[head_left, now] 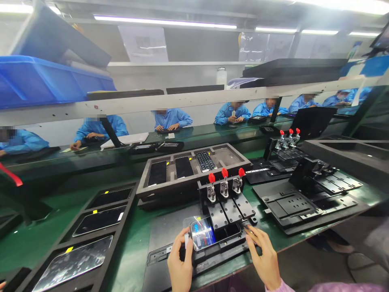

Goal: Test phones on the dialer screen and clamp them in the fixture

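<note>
A glossy phone screen [203, 234] lies in a black clamping fixture [219, 257], its right part beneath metal pressure plates [230, 210]. My left hand [180, 259] is closed at the screen's left end, thumb and fingers on either side of the edge. My right hand [263, 255] rests at the fixture's right end with fingers stretched out and apart, its fingertips touching the black block there. Three toggle clamps with red tips [224, 173] stand upright behind the plates. A clear film edge with a yellow tab shows behind the screen.
Left of the fixture is a black tray [120, 239] with several phone screens. Behind stands a grey foam tray [194, 178] with screens and a part with black keys. More clamping fixtures [291, 202] stand at right. Co-workers in blue [172, 118] sit across the bench.
</note>
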The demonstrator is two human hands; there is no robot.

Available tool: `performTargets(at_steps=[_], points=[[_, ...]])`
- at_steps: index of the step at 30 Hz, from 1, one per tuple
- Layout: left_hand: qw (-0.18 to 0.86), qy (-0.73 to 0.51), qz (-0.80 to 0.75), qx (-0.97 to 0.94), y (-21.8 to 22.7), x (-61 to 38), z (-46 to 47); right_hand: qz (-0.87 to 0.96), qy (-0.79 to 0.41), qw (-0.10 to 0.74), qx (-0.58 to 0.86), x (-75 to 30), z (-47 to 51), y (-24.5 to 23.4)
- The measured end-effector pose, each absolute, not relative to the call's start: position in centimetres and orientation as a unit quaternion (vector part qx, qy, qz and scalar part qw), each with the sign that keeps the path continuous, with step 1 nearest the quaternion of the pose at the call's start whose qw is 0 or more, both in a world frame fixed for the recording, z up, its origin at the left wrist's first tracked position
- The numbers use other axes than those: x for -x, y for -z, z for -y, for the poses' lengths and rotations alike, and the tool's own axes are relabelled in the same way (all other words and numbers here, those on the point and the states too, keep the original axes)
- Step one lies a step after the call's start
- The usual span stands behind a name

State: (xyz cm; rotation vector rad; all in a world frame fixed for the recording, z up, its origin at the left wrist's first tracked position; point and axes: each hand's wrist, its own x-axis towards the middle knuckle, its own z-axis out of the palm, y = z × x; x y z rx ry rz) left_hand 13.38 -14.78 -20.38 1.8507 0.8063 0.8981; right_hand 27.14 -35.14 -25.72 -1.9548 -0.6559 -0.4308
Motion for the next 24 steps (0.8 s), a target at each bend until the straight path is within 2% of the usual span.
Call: performTargets(at_steps=[4,9,12,15,19,24], points=[[0.443,-0.359,-0.319,-0.758,20.8,-13.4,14.8,0.259,0.272,0.492,0.786,-27.7,35.4,22.9],[0.427,-0.347,-0.296,-0.781,21.0,-13.4,14.9,0.338,0.378,0.506,0.698,-29.5,32.5,13.9],[0.399,-0.337,-0.286,-0.803,20.6,-13.3,15.2,0.43,0.331,0.447,0.711,-32.0,28.5,8.3],[0.354,-0.325,-0.292,-0.827,20.1,-13.4,15.5,0.466,0.293,0.356,0.755,-34.4,24.7,4.9],[0.322,-0.319,-0.304,-0.838,19.8,-13.7,15.5,0.454,0.285,0.35,0.768,-34.4,24.1,4.9],[0.318,-0.314,-0.296,-0.844,19.8,-13.7,15.1,0.458,0.352,0.374,0.726,-30.8,28.5,10.5]])
